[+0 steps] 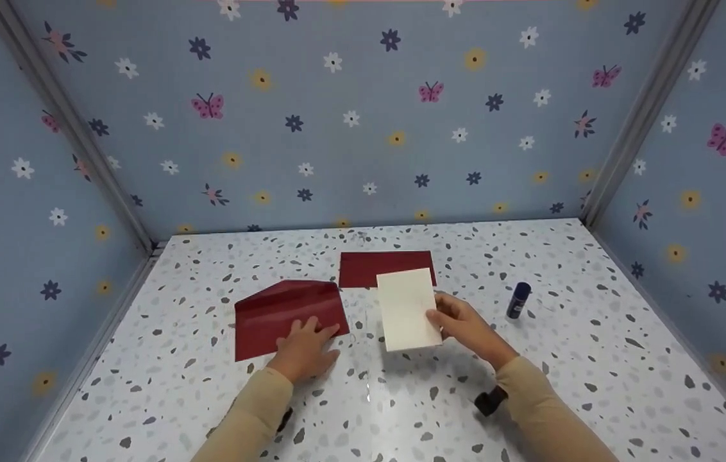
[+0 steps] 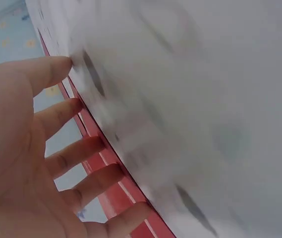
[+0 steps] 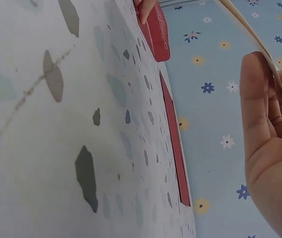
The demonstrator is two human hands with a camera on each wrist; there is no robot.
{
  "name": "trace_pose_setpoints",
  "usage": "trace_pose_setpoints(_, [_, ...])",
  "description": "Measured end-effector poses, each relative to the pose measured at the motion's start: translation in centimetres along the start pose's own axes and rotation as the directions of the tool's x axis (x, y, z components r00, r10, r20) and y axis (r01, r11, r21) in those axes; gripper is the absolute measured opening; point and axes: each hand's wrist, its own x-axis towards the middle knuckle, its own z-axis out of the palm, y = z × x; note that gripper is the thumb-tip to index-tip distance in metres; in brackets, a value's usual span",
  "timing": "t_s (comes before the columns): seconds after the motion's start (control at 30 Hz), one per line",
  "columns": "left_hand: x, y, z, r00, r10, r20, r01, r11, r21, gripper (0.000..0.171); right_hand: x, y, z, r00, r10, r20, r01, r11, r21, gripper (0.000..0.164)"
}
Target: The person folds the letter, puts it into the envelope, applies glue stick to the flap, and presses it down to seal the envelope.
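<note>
A dark red envelope [image 1: 267, 324] lies on the left of the table with its flap raised at the far side. My left hand [image 1: 304, 350] rests on its near right part, fingers spread; the left wrist view shows the fingertips [image 2: 116, 171] touching the red paper. My right hand [image 1: 465, 324] pinches a cream card [image 1: 406, 311] by its right edge, thumb on top. In the right wrist view the card [image 3: 254, 37] is seen nearly edge-on, raised above the table. Behind it lies a second red envelope [image 1: 369, 268], partly hidden by the card.
A small dark blue capped glue stick [image 1: 518, 300] stands right of my right hand. The speckled white table [image 1: 388, 410] ends at a blue flowered back wall [image 1: 363, 154], with side panels left and right.
</note>
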Motion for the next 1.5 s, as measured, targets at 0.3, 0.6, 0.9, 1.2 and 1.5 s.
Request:
trace_pose_setpoints(0.3, [0.1, 4.9, 2.3, 0.993, 0.11, -0.046, -0.106, 0.991, 0.08, 0.052, 0.0, 0.5, 0.1, 0.998, -0.042, -0.052, 0.046, 0.997, 0.07, 0.045])
trace_pose_setpoints(0.6, [0.4, 9.3, 3.6, 0.986, 0.168, 0.01, -0.167, 0.979, 0.119, 0.049, 0.0, 0.1, -0.1, 0.996, -0.034, -0.082, 0.042, 0.994, 0.098, 0.045])
trace_pose_setpoints(0.9, [0.3, 11.3, 4.1, 0.973, 0.23, -0.018, -0.226, 0.967, 0.118, 0.052, 0.1, 0.3, -0.3, 0.996, -0.041, -0.081, 0.05, 0.993, 0.106, 0.043])
trace_pose_setpoints(1.2, [0.6, 11.9, 4.2, 0.971, 0.24, 0.006, -0.239, 0.963, 0.128, 0.049, 0.1, 0.2, -0.8, 0.995, -0.034, -0.09, 0.042, 0.994, 0.098, 0.047])
trace_pose_setpoints(1.5, [0.2, 12.0, 4.4, 0.955, 0.28, 0.102, -0.285, 0.957, 0.046, 0.049, 0.0, 0.3, -1.2, 0.994, -0.024, -0.108, 0.037, 0.993, 0.114, 0.048])
